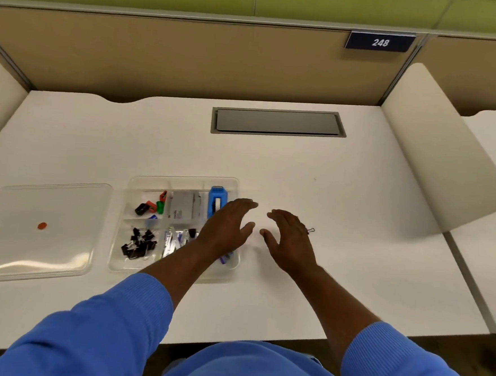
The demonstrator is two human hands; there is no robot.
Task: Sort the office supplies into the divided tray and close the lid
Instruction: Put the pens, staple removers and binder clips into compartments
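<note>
The divided tray point(182, 180) sits on the white desk point(301, 168), left of centre, with its lid point(41, 232) lying flat on the desk just beside it to the left. The lid is off. A small orange dot point(42, 225) marks the lid's surface.

Compartment contents, as visible:
- Far right: a blue stapler point(217, 200), its long axis running from the near side toward the far side of the desk.
- Far middle: a grey-white flat packet point(184, 205).
- Far left: small black, red and green pieces point(151, 206); their type cannot be determined.
- Near left: a heap of black binder clips point(138, 243) with no common orientation.
- Near middle: shiny metallic items point(172, 240), long axes roughly near-to-far.

The left hand point(226, 230) is over the right part of the tray, fingers extended toward the far right, spread and holding nothing. The right hand point(288, 237) is over bare desk to the right of the tray, palm facing left, fingers loosely extended and empty. The two hands face each other with a narrow gap between them.

One loose binder clip point(310, 230) lies on the desk just beyond the right hand, partly hidden by it.
</note>
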